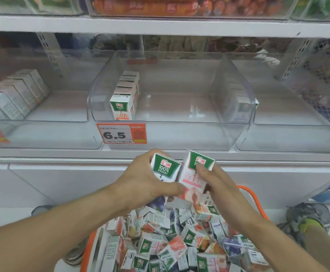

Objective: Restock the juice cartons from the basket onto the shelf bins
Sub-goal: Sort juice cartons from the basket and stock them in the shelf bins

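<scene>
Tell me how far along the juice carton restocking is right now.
Early on. Done: one row of cartons stands along the left side of the middle bin, the rest of it bare. In hand: the left hand grips one carton and the right hand another, both above the basket. Left: the basket is heaped with cartons.

basket [247, 195] mostly hidden under cartons, top-shelf goods [146, 5] blurred
</scene>
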Available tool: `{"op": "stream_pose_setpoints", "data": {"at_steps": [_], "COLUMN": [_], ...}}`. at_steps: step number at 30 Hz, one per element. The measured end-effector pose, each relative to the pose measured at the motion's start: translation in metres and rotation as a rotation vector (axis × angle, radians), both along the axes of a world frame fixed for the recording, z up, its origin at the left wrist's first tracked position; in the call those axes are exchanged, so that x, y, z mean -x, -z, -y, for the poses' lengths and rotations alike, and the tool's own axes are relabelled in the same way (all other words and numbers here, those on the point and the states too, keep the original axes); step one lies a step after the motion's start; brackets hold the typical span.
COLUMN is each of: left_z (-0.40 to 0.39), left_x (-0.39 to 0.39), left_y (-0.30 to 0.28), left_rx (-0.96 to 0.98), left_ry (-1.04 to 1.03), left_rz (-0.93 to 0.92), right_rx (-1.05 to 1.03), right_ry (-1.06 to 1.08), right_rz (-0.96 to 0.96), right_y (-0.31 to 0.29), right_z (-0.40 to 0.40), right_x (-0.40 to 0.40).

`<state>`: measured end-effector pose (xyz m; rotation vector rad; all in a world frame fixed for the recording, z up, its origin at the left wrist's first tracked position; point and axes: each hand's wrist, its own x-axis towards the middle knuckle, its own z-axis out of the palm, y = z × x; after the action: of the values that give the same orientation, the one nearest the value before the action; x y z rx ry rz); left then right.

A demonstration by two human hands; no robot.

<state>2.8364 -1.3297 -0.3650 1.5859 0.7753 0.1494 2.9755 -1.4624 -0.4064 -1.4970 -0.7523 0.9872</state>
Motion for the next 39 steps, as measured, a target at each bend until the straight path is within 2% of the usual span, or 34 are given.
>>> {"op": "stream_pose_setpoints", "data": {"at_steps": [4, 9, 12, 19, 22, 24, 32, 39], "left_z": [-0.02, -0.039, -0.045, -0.064, -0.083, -0.103, -0.154, -0.169], "left_x": [0.01, 0.043, 0.06, 0.101, 0.124, 0.144, 0.219, 0.259], "left_y": [-0.016, -0.026, -0.027, -0.044, -0.052, -0.052, -0.017, -0.002], "left_rx": [-0.186, -0.354, -0.457, -0.315, -0.128, -0.034, -0.091, -0.106], "left_ry": [0.029, 0.179, 0.238, -0.139, -0.452, -0.585, -0.729, -0.822], "left_rz": [0.027, 0.034, 0.041, 0.253, 0.351, 0.401, 0.231, 0.28], "right_rx": [-0.084, -0.06, -0.153, -0.413, -0.506, -0.568, -0.703, -0.524], "right_ry": [-0.035, -0.096, 0.028, 0.245, 0.24, 0.189, -0.007, -0.169], "right_rz": [0.112, 0.088, 0.07, 0.243, 0.312, 0.369, 0.655, 0.85], "right_y": [-0.019, -0.012, -0.014, -0.05, -0.068, -0.083, -0.119, -0.115], "right_z": [-0.001, -0.002, -0.009, -0.053, -0.085, -0.112, -0.253, -0.359], "right_x": [-0.011, 0.01, 0.035, 0.084, 0.103, 0.117, 0.176, 0.224]}}
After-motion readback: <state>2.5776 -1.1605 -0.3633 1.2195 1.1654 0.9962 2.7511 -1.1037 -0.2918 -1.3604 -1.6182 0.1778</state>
